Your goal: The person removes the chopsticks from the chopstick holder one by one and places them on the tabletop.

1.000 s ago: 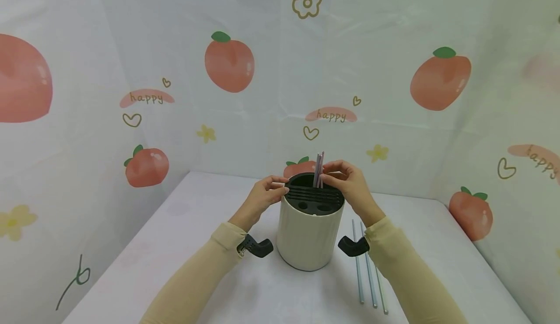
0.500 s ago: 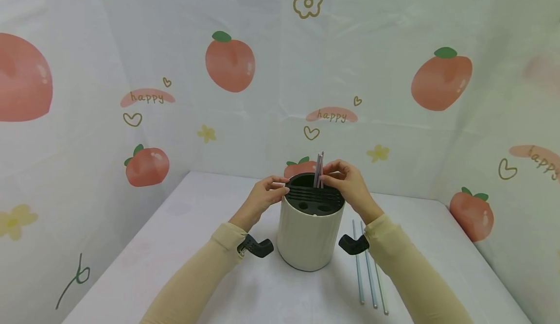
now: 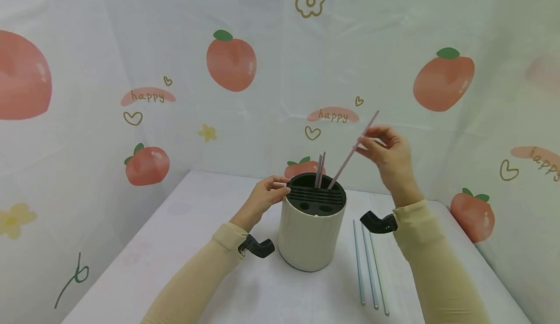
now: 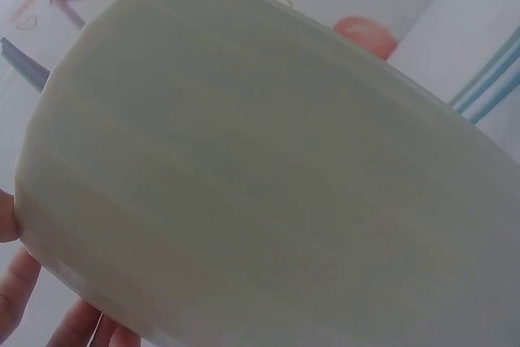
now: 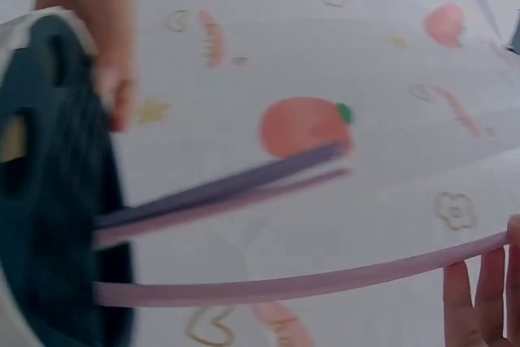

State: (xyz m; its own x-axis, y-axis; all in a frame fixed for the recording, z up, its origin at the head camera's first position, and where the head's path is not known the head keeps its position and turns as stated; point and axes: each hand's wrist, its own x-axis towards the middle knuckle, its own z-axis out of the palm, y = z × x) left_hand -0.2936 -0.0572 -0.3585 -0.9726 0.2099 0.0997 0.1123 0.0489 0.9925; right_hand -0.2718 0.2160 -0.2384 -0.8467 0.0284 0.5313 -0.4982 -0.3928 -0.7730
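A cream ribbed knife-and-utensil holder (image 3: 309, 241) with a black slotted top (image 3: 315, 196) stands upright on the table. My left hand (image 3: 267, 195) grips its left rim, with fingertips (image 4: 12, 294) along the wall in the left wrist view. My right hand (image 3: 387, 156), up to the right of the holder, pinches a thin pink stick (image 3: 353, 150) by its upper part. This stick slants, its lower end still inside the large rear compartment. Two more slim pinkish sticks (image 3: 320, 171) stand leaning in that compartment. The right wrist view shows the held stick (image 5: 284, 288) below the other two (image 5: 219, 193).
On the white table (image 3: 183, 265), right of the holder, lie two thin blue sticks (image 3: 369, 270) and a green stick (image 3: 379, 278), roughly side by side. A white curtain (image 3: 262, 120) printed with peaches hangs behind the table and at its sides.
My right hand has moved from the holder's rim up and to the right, pulling one pink stick mostly out at a slant. My left hand stays on the rim.
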